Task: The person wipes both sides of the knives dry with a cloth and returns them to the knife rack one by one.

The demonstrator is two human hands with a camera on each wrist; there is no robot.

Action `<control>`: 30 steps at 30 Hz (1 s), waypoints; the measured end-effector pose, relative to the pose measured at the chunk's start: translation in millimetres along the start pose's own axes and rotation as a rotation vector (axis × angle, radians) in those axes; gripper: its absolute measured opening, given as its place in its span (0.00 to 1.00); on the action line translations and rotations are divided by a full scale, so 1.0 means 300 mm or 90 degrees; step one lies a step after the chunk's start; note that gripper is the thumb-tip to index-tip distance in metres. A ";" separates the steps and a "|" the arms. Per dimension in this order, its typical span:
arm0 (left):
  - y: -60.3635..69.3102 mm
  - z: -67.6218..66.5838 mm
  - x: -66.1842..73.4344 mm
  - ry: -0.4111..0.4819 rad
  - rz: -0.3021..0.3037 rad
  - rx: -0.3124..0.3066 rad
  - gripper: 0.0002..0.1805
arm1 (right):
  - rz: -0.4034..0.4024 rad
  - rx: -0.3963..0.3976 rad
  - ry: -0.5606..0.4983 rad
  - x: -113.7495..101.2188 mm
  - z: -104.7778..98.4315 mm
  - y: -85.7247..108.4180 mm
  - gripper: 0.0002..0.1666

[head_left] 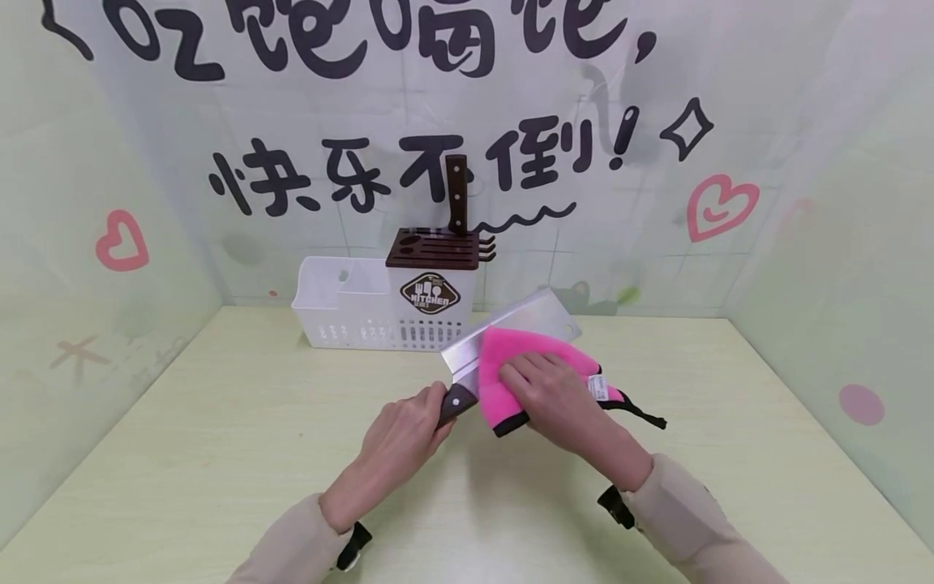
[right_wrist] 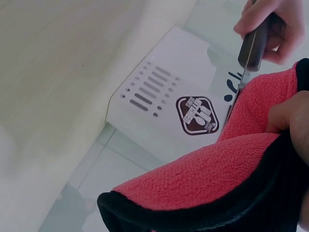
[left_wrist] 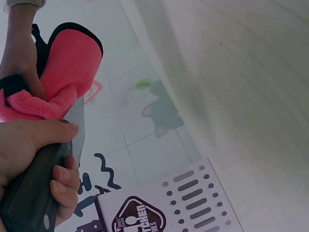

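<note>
My left hand (head_left: 404, 430) grips the dark handle (left_wrist: 38, 179) of a cleaver (head_left: 543, 312), whose broad metal blade points up and to the right above the table. In my right hand (head_left: 550, 397) is a pink cloth (head_left: 503, 349) with black edging, bunched under the fingers and lying against the blade. The cloth hides much of the blade's middle. A white label and a black loop hang from its right side. In the right wrist view, the pink cloth (right_wrist: 203, 169) folds over beside the blade, and the left hand (right_wrist: 285, 29) holds the handle beyond it.
Behind the hands, a white knife holder (head_left: 430, 304) with a brown slotted top stands near the back wall. One brown-handled knife (head_left: 457, 195) stands upright in it. An open white basket section (head_left: 317, 304) joins its left side. Patterned walls enclose the pale table (head_left: 241, 454).
</note>
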State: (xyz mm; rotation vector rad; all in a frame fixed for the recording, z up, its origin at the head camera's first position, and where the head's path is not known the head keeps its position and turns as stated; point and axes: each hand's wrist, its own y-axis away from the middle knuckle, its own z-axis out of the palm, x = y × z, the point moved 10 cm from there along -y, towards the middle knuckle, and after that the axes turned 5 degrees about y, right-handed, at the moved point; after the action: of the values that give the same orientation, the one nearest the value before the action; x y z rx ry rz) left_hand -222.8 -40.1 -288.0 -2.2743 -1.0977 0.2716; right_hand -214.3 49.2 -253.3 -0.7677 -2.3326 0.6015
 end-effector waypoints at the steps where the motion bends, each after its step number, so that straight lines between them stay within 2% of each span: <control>1: 0.001 0.000 0.001 -0.001 0.001 0.000 0.16 | 0.004 0.000 -0.006 0.010 0.001 0.003 0.18; 6: 0.003 -0.001 0.003 -0.008 0.008 0.003 0.16 | 0.030 -0.007 -0.029 0.063 0.013 0.020 0.27; 9: 0.005 -0.002 0.004 -0.015 0.011 0.005 0.16 | 0.050 -0.010 -0.039 0.098 0.021 0.028 0.29; 16: 0.012 -0.005 0.003 -0.023 0.013 0.009 0.16 | 0.091 0.002 -0.058 0.176 0.033 0.050 0.25; 22: 0.016 -0.006 0.006 -0.029 0.014 0.002 0.15 | 0.098 0.020 -0.050 0.218 0.031 0.059 0.23; 30: 0.019 -0.012 0.006 -0.029 0.012 0.001 0.15 | 0.112 0.002 -0.037 0.261 0.039 0.058 0.25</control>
State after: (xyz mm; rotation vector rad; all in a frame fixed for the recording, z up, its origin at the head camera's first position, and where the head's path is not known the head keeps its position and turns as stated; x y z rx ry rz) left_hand -216.5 -42.8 -288.3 -2.2887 -1.0989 0.3334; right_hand -266.7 109.9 -240.3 -0.9737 -2.3321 0.7114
